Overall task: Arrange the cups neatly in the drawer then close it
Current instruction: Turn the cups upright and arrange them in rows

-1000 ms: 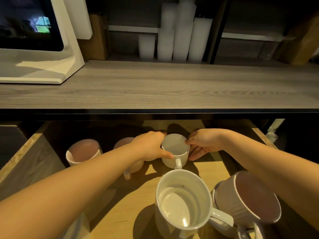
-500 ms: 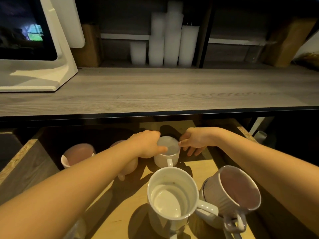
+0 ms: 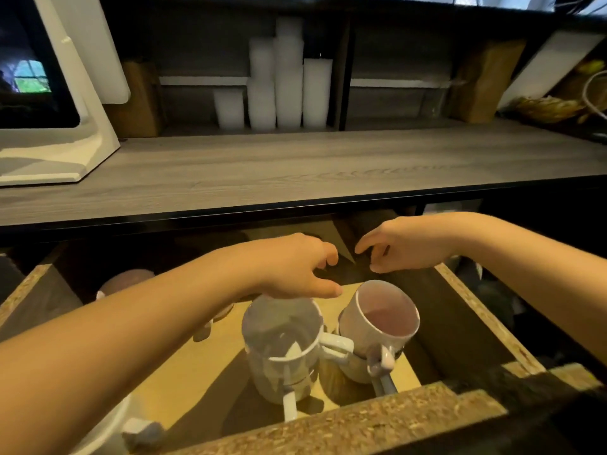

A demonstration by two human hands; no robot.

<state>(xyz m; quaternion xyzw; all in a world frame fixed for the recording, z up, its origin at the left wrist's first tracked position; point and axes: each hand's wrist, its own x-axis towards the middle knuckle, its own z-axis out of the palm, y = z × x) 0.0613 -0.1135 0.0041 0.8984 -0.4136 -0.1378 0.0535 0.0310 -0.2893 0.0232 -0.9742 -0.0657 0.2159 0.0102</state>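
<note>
The wooden drawer (image 3: pixel 361 420) stands pulled out below the counter. A tall white mug (image 3: pixel 282 339) sits on another white mug near the drawer's front middle. Right beside it is a white mug with a pink inside (image 3: pixel 384 320), also stacked on a mug. A pink mug (image 3: pixel 126 282) shows at the back left, and part of another mug's handle (image 3: pixel 202 333) pokes out under my left forearm. My left hand (image 3: pixel 295 270) hovers over the tall white mug, fingers apart and empty. My right hand (image 3: pixel 404 246) hangs above the back right corner, loosely curled and empty.
A white mug (image 3: pixel 108 431) sits at the drawer's front left corner under my arm. The grey countertop (image 3: pixel 295 165) overhangs the drawer's back. On it stand a white screen stand (image 3: pixel 65 136), and stacks of white plastic cups (image 3: pixel 285 87) on the shelf behind.
Both hands have let go of the small white cup at the back and pulled away from it. That cup is now hidden. The view has tipped down, showing the drawer's front edge.
</note>
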